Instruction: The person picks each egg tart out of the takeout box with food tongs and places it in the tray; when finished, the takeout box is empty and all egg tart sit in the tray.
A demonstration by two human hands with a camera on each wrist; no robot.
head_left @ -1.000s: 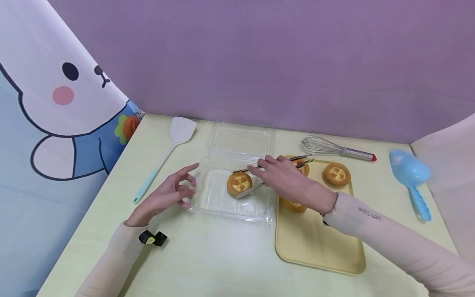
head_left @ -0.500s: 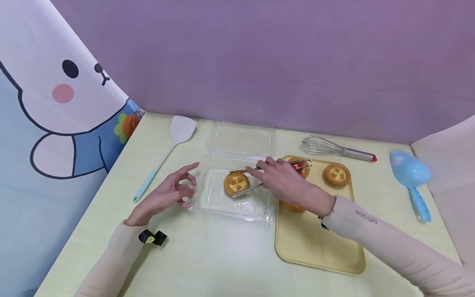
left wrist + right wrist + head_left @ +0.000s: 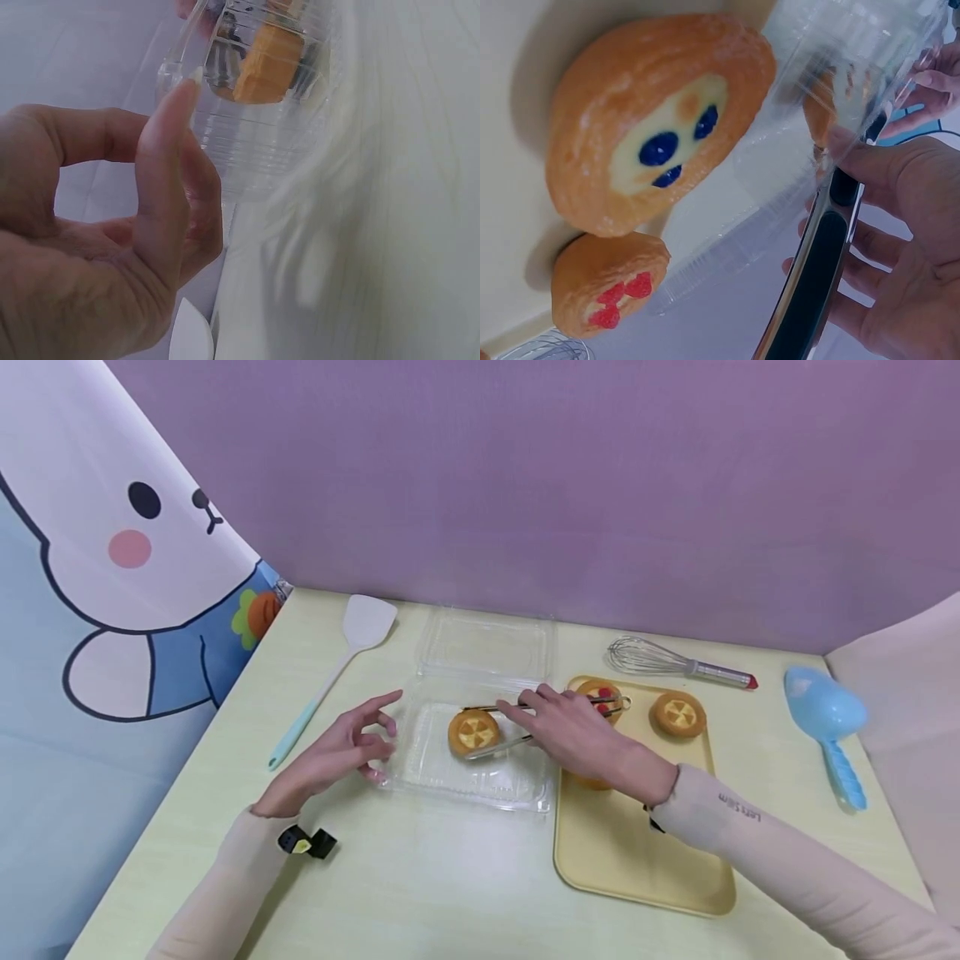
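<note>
My right hand grips metal tongs with dark handle panels. The tongs' arms lie either side of a round tart with a cream-and-brown wedge pattern, low inside the clear plastic container. That container stands with its lid folded back. My left hand is at the container's left edge with fingers loosely bent and spread; in the left wrist view the thumb tip overlaps the rim. Partly hidden behind the right hand are a red-topped tart and a blueberry-topped tart.
Under the right forearm lies a yellow tray, with another wedge-patterned tart at its back right. A whisk lies behind it, a blue scoop to its right. Far left is a white spatula with a mint handle.
The tart between the tongs has shifted slightly left inside the container, and the right hand has moved a little left with the tongs. My left hand has kept its place.
</note>
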